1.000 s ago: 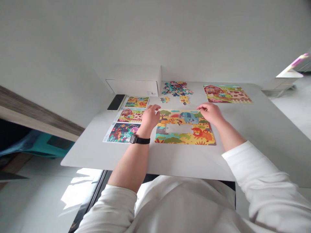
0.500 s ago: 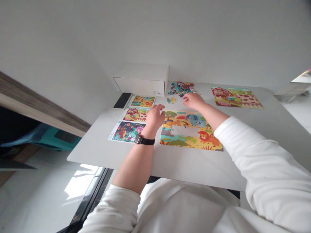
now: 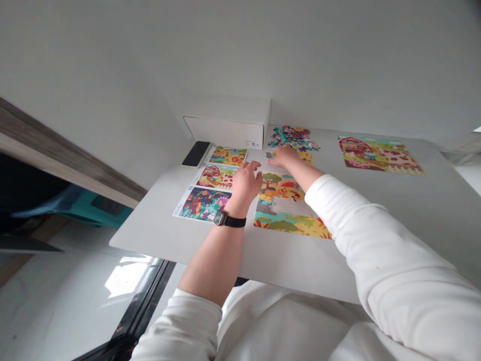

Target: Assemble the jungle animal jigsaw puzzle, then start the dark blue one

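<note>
My left hand (image 3: 246, 180) wears a black watch and hovers by the reference sheet (image 3: 207, 204), its fingers curved apart and holding nothing. My right hand (image 3: 287, 155) reaches in front of the heap of loose jigsaw pieces (image 3: 289, 135), fingers drawn together at a small grey-teal puzzle piece (image 3: 269, 155). Yellow puzzle pieces (image 3: 307, 157) lie beside that hand, partly covered by it. Nearest me is an animal jigsaw puzzle (image 3: 283, 225) with a gap in its middle. My right forearm and sleeve cover its right side.
A white box (image 3: 225, 131) stands at the back against the wall, with a black phone (image 3: 196, 153) in front of its left end. On the right lies an assembled farm puzzle (image 3: 379, 156). The white table's (image 3: 150, 228) left edge drops to the floor.
My right hand has moved left from the heap's front edge to the grey-teal piece, and yellow pieces now show beside it. My left hand keeps its pose. The view has shifted slightly.
</note>
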### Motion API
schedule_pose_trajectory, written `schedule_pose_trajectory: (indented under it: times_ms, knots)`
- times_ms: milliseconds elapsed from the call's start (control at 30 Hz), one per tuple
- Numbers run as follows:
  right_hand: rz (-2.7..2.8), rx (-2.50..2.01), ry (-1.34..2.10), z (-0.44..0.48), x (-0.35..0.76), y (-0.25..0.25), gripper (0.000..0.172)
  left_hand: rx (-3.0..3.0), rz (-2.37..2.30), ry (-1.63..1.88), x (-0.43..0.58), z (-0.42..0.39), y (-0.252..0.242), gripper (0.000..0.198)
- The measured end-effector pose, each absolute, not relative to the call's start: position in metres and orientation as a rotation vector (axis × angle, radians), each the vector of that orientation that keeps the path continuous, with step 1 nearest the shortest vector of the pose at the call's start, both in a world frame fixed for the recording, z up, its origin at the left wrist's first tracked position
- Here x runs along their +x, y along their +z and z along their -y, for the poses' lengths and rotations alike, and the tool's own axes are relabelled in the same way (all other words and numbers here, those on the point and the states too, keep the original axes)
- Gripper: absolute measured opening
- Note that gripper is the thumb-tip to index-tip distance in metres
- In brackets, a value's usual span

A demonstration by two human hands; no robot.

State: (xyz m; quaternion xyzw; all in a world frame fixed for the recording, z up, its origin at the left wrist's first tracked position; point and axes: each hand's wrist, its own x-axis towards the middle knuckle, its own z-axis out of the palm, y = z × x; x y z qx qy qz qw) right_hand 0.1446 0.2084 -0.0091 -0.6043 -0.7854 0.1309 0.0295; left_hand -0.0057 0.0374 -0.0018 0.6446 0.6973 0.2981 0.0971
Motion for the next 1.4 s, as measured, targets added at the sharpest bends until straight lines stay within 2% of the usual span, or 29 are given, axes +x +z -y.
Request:
schedule_pose_trajectory:
  times_ms: [67,133,233,433,800,1033,1200,1400]
  knots:
    - [2.382,-1.972,0.336,-0.208,0.142,-0.009,0.084,1.913,-2.065,0.88,-0.005,-0.037,-0.001,0.028]
    - [2.384,-2.019,0.286,-0.208,0.141,-0.007,0.073,1.916,-2.061,0.874,-0.004,-0.036,0.0,0.029]
    - [2.446,-1.995,0.277,-0.207,0.144,-0.001,0.059,1.917,-2.051,0.865,-0.002,-0.036,0.001,0.029]
    - [2.528,-1.907,0.343,-0.209,0.16,0.003,0.043,1.921,-2.034,0.883,-0.003,-0.037,-0.003,0.028]
    - [2.427,-1.906,0.335,-0.218,0.155,-0.006,0.056,1.92,-2.011,0.91,-0.003,-0.038,-0.004,0.028]
    - [2.425,-1.974,0.433,-0.209,0.147,0.005,0.053,1.909,-2.016,0.904,-0.003,-0.037,-0.004,0.029]
    - [2.415,-1.998,0.445,-0.207,0.151,0.011,0.067,1.913,-2.012,0.899,-0.002,-0.036,-0.002,0.03]
    - [2.292,-1.872,0.421,-0.203,0.158,0.001,0.072,1.903,-2.0,0.906,-0.002,-0.037,-0.002,0.031]
